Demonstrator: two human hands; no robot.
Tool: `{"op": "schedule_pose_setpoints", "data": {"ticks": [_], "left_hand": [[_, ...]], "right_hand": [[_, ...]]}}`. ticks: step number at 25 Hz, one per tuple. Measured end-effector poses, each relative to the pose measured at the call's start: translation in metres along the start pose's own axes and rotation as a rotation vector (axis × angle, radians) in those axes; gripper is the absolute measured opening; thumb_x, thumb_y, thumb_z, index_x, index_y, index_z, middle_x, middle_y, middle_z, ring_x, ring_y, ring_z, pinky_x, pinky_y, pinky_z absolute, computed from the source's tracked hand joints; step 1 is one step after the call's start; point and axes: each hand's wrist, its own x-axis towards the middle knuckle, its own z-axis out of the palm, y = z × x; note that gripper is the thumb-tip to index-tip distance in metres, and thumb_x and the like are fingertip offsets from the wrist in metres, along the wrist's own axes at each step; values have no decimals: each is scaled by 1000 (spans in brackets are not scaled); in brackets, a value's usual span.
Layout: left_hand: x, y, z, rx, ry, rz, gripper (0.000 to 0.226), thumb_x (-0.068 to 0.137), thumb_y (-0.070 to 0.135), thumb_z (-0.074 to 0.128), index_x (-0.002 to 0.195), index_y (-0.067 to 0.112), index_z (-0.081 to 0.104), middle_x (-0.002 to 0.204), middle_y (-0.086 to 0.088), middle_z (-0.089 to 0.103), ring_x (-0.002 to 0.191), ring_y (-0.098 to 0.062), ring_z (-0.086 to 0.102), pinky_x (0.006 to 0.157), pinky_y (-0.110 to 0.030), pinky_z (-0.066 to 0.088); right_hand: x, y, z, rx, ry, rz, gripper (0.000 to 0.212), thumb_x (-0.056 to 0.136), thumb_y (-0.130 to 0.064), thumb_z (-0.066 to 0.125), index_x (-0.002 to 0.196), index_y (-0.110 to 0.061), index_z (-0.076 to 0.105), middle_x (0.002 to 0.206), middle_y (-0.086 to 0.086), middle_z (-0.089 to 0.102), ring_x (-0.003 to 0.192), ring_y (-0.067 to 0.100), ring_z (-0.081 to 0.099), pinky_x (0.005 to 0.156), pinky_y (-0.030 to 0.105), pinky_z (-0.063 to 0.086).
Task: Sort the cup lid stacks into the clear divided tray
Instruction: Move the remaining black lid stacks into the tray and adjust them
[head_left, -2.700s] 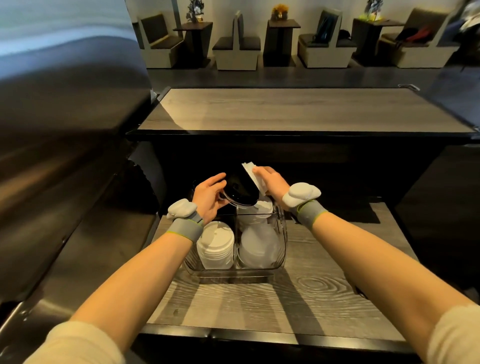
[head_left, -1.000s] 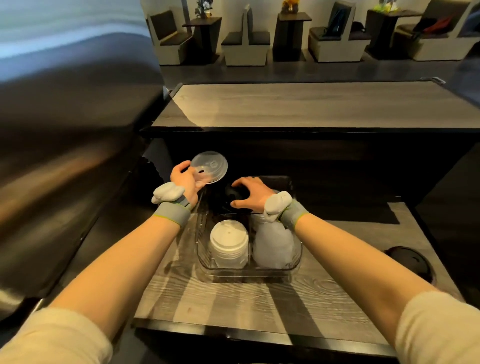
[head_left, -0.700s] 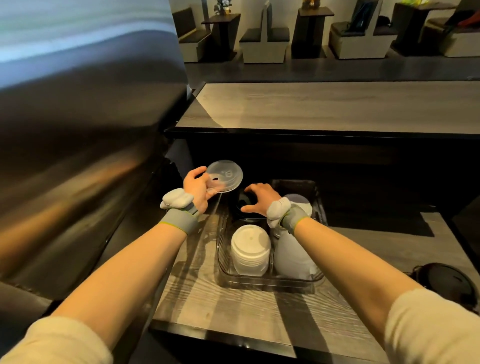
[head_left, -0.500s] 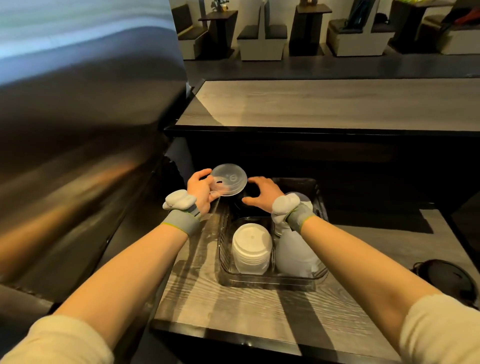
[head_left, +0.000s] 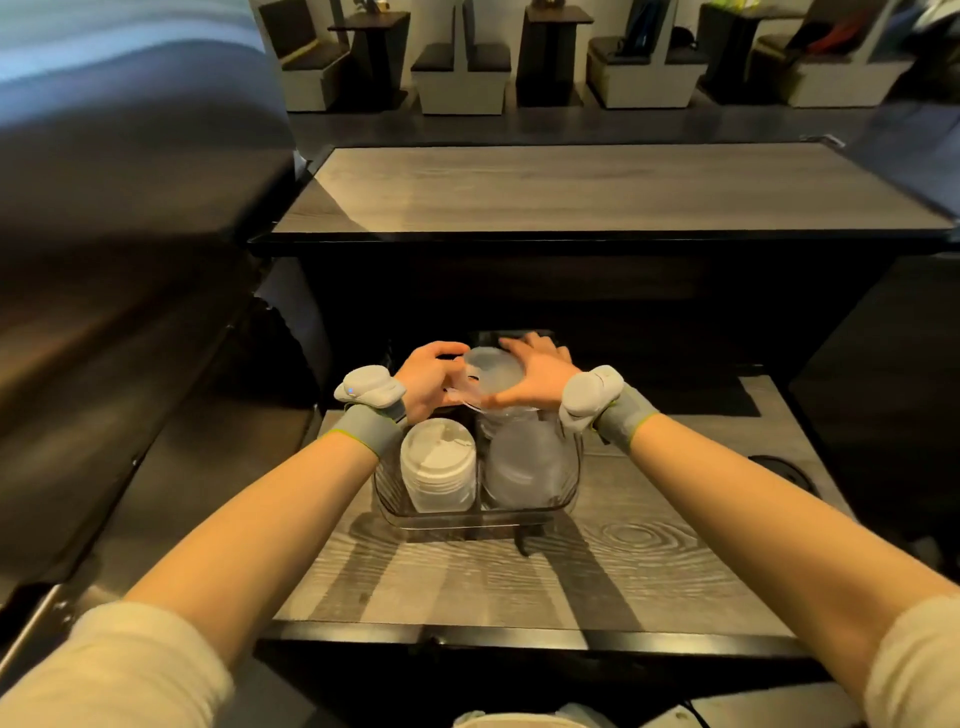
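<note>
both hands are at the far end of the clear divided tray (head_left: 478, 519), which sits on the wood-grain table (head_left: 649, 571) right in front of the person. between them they hold one clear lid (head_left: 491, 374), roughly flat and just above the far half of the tray. the left hand (head_left: 423, 382) has its fingers curled in on the lid's left edge. the right hand (head_left: 543, 376) lies over the lid's right side, fingers spread across the top and far rim and thumb on the near rim, so it looks like a clasp rather than a mere touch.

the two near compartments are already filled. a white lid stack (head_left: 439, 462) stands in the near left one, and a clear lid stack (head_left: 524, 467) fills the near right one up to about the tray's rim. the hands and the held lid cover most of the far compartments. the far left one looks dark, but what it holds cannot be told.

the sorting seems well along, with at least half the tray loaded. the lid in hand still has to go down, most likely into a far compartment or onto the clear stack. out on the right of the table, well apart from the tray, lies a dark round thing (head_left: 779, 470), perhaps a black lid, partly hidden by the right forearm. if it is a lid, it also remains to be sorted.
</note>
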Motion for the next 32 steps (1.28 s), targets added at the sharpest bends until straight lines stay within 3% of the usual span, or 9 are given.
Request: {"op": "schedule_pose_setpoints", "data": {"ticks": [6,8,12,15,18,21,26,29,32], "left_hand": [[-7,-5,27,432,-235,-116,27,88,-4,54,112,9,54,74,-8,57,60,-17,57,44,-19,53],[-7,-15,31,637,-213,-112,14,85,-2,60,90,9,54,68,-8,55,51,-17,56,38,-18,51],[-4,-29,44,907,-115,-78,32,83,-3,63,63,14,43,60,-5,50,44,-17,53,44,-23,51],[-2,-26,50,1072,-69,-71,18,85,1,62,69,4,54,67,-11,54,67,-27,57,72,-40,55],[-2,-15,62,1251,-5,-25,18,87,7,58,100,-2,66,100,-22,66,94,-33,64,76,-37,48],[-2,-2,92,1234,115,46,27,90,11,53,110,-4,63,113,-22,66,106,-36,64,83,-39,50],[2,6,165,924,-84,37,24,91,17,55,68,13,51,70,-7,57,69,-25,58,65,-30,49],[2,-4,197,808,-270,-143,14,95,20,51,86,9,50,67,-4,55,53,-17,50,50,-25,42],[2,-22,240,743,-449,-373,23,97,27,46,108,9,52,76,-7,57,62,-18,54,63,-28,44]], "right_hand": [[-37,36,7,-138,-161,38,81,73,-54,69,137,-14,41,138,9,43,129,27,36,108,37,24],[-42,40,18,-227,-169,-5,80,72,-55,68,134,-13,44,137,10,43,127,28,36,107,38,23],[-42,45,34,-380,-157,-86,84,72,-59,66,138,-14,40,140,10,42,128,29,33,107,40,23],[-46,53,29,-316,-74,-131,76,78,-60,59,138,-16,44,139,8,45,126,27,35,104,39,26],[-54,78,5,-175,154,-48,48,89,-46,52,127,-16,55,129,8,53,122,27,43,100,38,30],[-58,122,-19,-159,155,236,37,91,-41,49,114,-15,62,122,10,59,119,29,50,98,38,35],[-85,190,-35,-98,-83,584,57,94,-53,37,134,-14,49,142,11,49,132,30,42,109,36,31],[-104,221,-37,197,-267,633,71,93,-58,35,145,-9,34,154,9,31,141,30,32,117,38,23],[-125,255,-29,346,-275,691,73,87,-63,43,134,-8,48,149,9,40,138,31,36,112,40,29]]}}
